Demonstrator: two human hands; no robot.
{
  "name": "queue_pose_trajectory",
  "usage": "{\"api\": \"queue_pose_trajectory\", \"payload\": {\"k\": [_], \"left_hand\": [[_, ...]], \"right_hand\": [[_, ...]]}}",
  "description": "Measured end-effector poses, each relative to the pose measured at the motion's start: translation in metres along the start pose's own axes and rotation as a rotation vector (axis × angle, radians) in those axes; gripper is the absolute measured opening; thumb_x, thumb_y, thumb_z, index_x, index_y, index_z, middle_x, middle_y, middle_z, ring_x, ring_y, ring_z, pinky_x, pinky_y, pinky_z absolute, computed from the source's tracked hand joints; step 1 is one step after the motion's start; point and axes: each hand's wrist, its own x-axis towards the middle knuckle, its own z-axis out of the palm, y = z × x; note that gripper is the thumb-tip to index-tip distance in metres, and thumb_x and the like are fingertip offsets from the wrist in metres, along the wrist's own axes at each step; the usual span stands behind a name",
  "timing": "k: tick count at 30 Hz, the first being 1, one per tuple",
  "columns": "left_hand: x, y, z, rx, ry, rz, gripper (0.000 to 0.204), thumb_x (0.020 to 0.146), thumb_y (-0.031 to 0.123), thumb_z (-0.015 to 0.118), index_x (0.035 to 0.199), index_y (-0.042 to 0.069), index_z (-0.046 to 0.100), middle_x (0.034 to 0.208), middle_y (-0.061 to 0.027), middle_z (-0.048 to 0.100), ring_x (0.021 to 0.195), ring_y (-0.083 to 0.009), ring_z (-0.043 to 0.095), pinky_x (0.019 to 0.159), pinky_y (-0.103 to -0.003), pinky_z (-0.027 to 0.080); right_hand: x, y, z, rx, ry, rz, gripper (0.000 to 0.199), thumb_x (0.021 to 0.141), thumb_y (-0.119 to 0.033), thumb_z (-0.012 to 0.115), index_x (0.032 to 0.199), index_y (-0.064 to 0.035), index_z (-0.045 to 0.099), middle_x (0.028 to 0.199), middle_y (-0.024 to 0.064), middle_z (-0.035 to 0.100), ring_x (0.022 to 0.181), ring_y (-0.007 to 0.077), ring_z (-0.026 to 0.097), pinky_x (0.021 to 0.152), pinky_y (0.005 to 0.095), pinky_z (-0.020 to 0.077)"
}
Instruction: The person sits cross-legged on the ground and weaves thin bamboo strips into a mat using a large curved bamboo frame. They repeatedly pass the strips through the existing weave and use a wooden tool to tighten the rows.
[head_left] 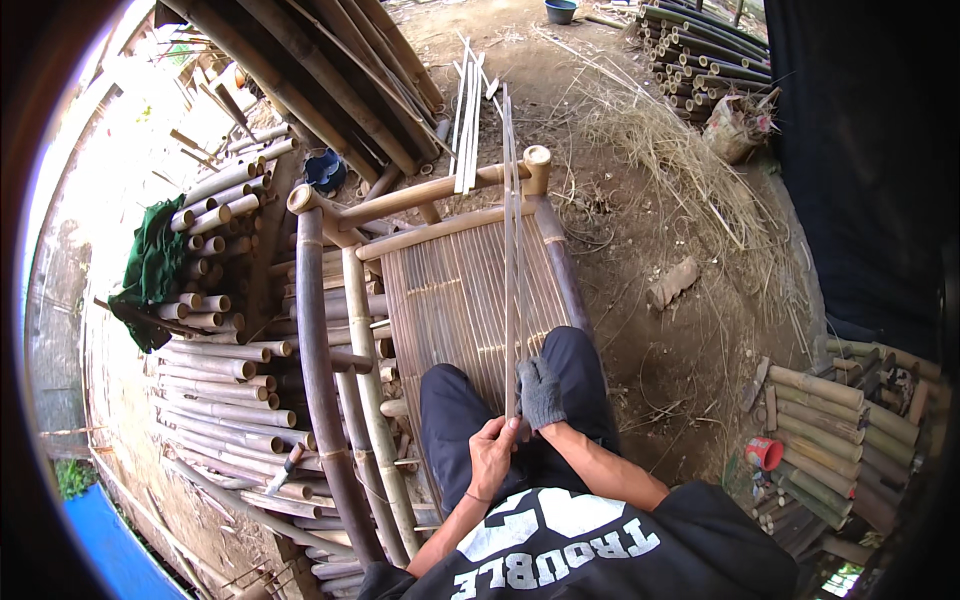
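Long, thin bamboo strips (511, 270) stand up from my hands and reach out past the far rail of a bamboo chair. My bare left hand (492, 450) is closed round their near end, the thumb lying along it. My right hand (541, 392), in a grey knitted glove, is curled against the strips just beyond the left hand. Whatever lies inside its fingers is hidden. Beneath the strips is the chair's slatted bamboo seat (440, 310), between my knees and the far rail (440, 193).
Cut bamboo poles (225, 390) are stacked at the left, with a green cloth (155, 265) on some. Pale strips (467, 125) lie beyond the chair. Fibre shavings (650, 150) cover ground at the right. A red cup (764, 453) sits by more poles (815, 420).
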Motion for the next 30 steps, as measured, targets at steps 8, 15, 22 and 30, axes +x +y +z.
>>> {"api": "queue_pose_trajectory", "payload": {"k": [8, 15, 22, 30], "left_hand": [[0.017, -0.016, -0.021, 0.106, -0.131, -0.22, 0.032, 0.094, 0.031, 0.07, 0.094, -0.001, 0.073, 0.072, -0.0007, 0.064, 0.061, -0.0076, 0.054, 0.057, -0.024, 0.043], [0.029, -0.012, -0.036, 0.069, -0.259, -0.357, 0.034, 0.094, 0.037, 0.069, 0.092, 0.003, 0.074, 0.075, -0.0007, 0.066, 0.065, -0.0091, 0.058, 0.059, -0.025, 0.044], [0.048, 0.003, -0.045, -0.075, -0.395, -0.512, 0.033, 0.094, 0.033, 0.069, 0.102, 0.001, 0.074, 0.084, -0.0045, 0.072, 0.072, -0.012, 0.067, 0.061, -0.023, 0.053], [0.046, 0.004, -0.046, -0.105, -0.394, -0.516, 0.025, 0.095, 0.028, 0.069, 0.099, 0.004, 0.074, 0.081, -0.0019, 0.07, 0.07, -0.0091, 0.065, 0.06, -0.021, 0.053]], "right_hand": [[0.002, 0.019, -0.018, -0.008, -0.178, -0.222, 0.022, 0.098, -0.02, 0.055, 0.098, -0.0006, 0.066, 0.085, 0.0104, 0.066, 0.08, 0.021, 0.063, 0.074, 0.0342, 0.0502], [0.016, 0.012, -0.037, -0.088, -0.475, -0.213, 0.023, 0.098, -0.023, 0.058, 0.093, -0.0019, 0.067, 0.08, 0.0076, 0.066, 0.071, 0.0182, 0.065, 0.063, 0.0314, 0.0509], [0.019, -0.011, -0.046, -0.009, -0.605, 0.041, 0.018, 0.096, -0.014, 0.058, 0.101, -0.0009, 0.069, 0.091, 0.0084, 0.067, 0.08, 0.0182, 0.066, 0.069, 0.0296, 0.0531], [0.03, -0.007, -0.039, -0.212, -0.486, -0.541, 0.023, 0.096, -0.022, 0.062, 0.097, -0.0003, 0.07, 0.083, 0.0038, 0.066, 0.067, 0.0102, 0.063, 0.059, 0.0272, 0.0503]]}}
